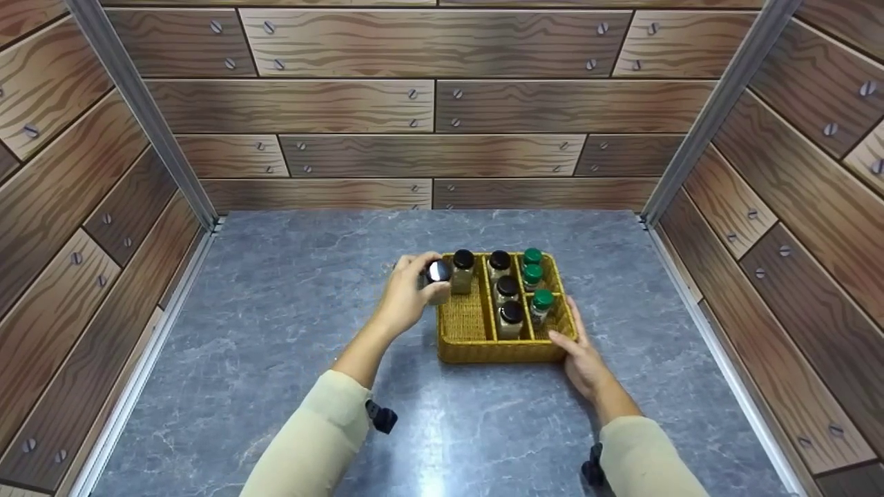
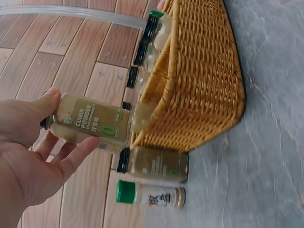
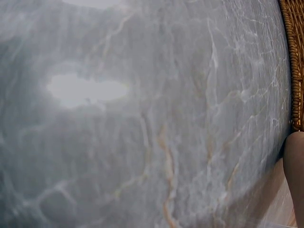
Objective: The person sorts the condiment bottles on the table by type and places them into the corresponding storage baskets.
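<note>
My left hand (image 1: 402,295) holds a cumin powder jar (image 2: 90,121) with a black lid between thumb and fingers, over the left edge of a woven basket (image 1: 501,352). With the thumb on the rim and the fingers along the outer side, my right hand (image 1: 587,369) grips the basket's front right corner. One black-lidded jar (image 1: 463,273) stands in the left compartment. Several more, such as this black-lidded jar (image 1: 510,321), line the middle one. Green-capped bottles (image 1: 542,304) occupy the divided right side.
Outside the basket, the left wrist view shows another black-lidded jar (image 2: 159,164) and a green-capped bottle (image 2: 152,194) on the grey marbled table (image 1: 276,331). My left hand mostly hides them in the head view. Wood-patterned walls (image 1: 442,103) enclose the table at the back and sides.
</note>
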Available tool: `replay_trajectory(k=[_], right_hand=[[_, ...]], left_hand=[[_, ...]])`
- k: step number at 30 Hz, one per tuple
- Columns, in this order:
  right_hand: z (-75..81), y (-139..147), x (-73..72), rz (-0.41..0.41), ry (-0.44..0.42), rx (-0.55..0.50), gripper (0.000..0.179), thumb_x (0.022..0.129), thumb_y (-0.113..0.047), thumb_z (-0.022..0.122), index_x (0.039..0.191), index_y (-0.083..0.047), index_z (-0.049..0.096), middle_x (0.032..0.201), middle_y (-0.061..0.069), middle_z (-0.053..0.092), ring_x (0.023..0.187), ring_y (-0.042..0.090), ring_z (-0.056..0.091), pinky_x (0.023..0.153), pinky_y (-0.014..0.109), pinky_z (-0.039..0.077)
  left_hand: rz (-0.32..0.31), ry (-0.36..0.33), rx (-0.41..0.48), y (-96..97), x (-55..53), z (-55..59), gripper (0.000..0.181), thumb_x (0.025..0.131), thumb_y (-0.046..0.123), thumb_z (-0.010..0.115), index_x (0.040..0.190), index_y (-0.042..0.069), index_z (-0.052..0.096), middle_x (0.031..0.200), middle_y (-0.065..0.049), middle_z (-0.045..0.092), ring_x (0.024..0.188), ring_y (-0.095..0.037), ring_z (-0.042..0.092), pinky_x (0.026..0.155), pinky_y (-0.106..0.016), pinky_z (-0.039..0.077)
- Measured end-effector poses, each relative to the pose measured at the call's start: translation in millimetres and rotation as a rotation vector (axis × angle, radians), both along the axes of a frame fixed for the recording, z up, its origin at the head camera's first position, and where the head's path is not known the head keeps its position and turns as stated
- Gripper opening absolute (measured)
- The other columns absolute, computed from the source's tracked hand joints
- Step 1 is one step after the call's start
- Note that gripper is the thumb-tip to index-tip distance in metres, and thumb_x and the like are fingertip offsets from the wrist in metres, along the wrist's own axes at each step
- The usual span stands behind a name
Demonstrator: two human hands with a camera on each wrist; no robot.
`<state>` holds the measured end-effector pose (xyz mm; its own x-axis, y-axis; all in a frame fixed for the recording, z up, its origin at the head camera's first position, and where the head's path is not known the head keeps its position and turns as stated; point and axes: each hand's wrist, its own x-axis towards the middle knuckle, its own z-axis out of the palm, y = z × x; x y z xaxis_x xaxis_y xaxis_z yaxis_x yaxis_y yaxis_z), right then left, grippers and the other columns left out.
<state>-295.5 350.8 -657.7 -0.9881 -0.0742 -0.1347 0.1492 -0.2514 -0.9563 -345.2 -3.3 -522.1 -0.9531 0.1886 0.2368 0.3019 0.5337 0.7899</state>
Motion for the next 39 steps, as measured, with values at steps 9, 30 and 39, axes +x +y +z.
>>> replay_trajectory(k=[9,30,39], right_hand=[[0.6,0,0.8,0.007,0.005,0.002,0.091,0.109,0.000,0.050,0.175,-0.036,-0.002,0.185,0.005,-0.010,0.172,0.033,-0.006,0.140,0.053,-0.006],[3.3,1,1.0,0.006,0.004,0.027,0.091,0.110,-0.003,0.051,0.175,-0.038,-0.001,0.185,0.005,-0.009,0.172,0.034,-0.005,0.140,0.054,-0.006],[0.6,0,0.9,0.001,0.002,0.010,0.091,0.109,-0.002,0.052,0.175,-0.034,-0.002,0.185,0.005,-0.007,0.172,0.034,-0.003,0.140,0.053,-0.005]], left_hand=[[-0.030,-0.012,-0.010,24.2,-6.5,-8.6,0.047,0.096,0.025,0.083,0.140,0.016,0.068,0.132,-0.022,0.064,0.124,-0.039,0.065,0.112,-0.057,0.056],[-0.009,-0.052,-0.118,51.5,-32.0,-52.7,0.052,0.094,0.024,0.084,0.143,0.012,0.068,0.142,-0.017,0.073,0.134,-0.034,0.069,0.116,-0.048,0.055],[-0.039,0.017,-0.297,58.9,-37.3,-61.9,0.051,0.099,0.026,0.080,0.146,0.014,0.065,0.138,-0.017,0.075,0.129,-0.036,0.072,0.114,-0.049,0.057]])
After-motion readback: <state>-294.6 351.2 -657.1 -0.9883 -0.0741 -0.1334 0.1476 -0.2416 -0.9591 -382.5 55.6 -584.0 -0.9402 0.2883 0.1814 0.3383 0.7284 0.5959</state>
